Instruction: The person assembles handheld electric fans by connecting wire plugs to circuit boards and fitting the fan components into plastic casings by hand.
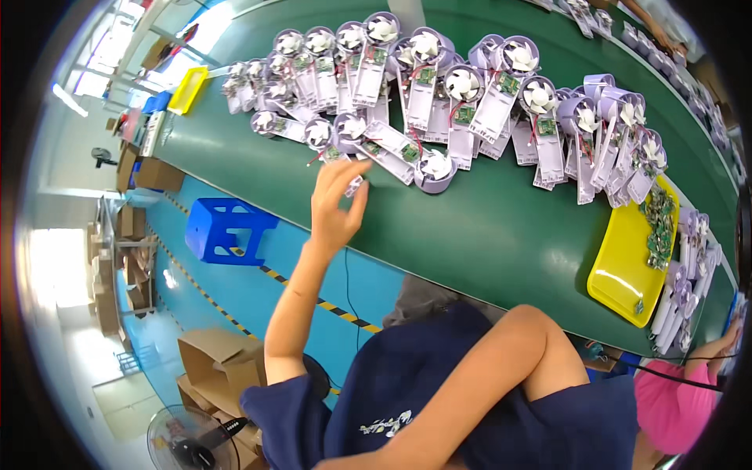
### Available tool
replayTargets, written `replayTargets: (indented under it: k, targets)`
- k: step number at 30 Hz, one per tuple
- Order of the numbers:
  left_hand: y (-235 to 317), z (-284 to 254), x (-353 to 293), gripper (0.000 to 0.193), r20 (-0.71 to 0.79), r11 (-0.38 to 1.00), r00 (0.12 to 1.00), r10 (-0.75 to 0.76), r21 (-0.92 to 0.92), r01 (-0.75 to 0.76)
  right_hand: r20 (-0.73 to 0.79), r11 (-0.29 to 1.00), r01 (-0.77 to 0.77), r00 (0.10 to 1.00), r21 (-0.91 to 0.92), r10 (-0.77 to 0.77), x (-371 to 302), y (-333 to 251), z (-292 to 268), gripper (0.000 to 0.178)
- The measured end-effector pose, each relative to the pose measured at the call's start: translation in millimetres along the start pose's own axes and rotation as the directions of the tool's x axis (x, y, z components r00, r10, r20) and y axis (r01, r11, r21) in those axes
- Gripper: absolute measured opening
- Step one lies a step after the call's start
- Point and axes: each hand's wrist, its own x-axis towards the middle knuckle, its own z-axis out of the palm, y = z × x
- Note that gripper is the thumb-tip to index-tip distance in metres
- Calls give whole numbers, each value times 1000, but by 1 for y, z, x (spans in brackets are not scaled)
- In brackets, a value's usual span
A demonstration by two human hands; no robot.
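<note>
Evidently, a left hand [335,207] reaches over the near edge of a green table [470,239], beside rows of half-built handheld fans [462,84].

Its fingers are bent, with thumb and forefinger apart; a pale fan handle [354,186] shows in the gap, though at this angle I cannot fairly tell whether it is gripped or merely lies behind. Just right of the hand, a fan with an uncovered green circuit board [409,152] lies slantwise, its white-bladed head [435,166] toward the near edge. The right forearm [454,392] crosses the navy shirt [392,368]; its hand is beyond the frame, fingers untold. A yellow tray [615,270] holding small boards [659,227] sits at the table's right.
</note>
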Motion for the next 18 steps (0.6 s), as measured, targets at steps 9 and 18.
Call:
replayTargets:
  k: [9, 18]
  targets:
    - [-34, 19, 84, 58, 557, 958, 826, 91, 176, -225, -917, 601, -696, 252, -393, -308, -164, -64, -148, 18]
    - [-33, 19, 96, 61, 630, 948, 765, 133, 144, -284, -809, 491, -790, 10, -366, -587, -228, -116, -138, 19]
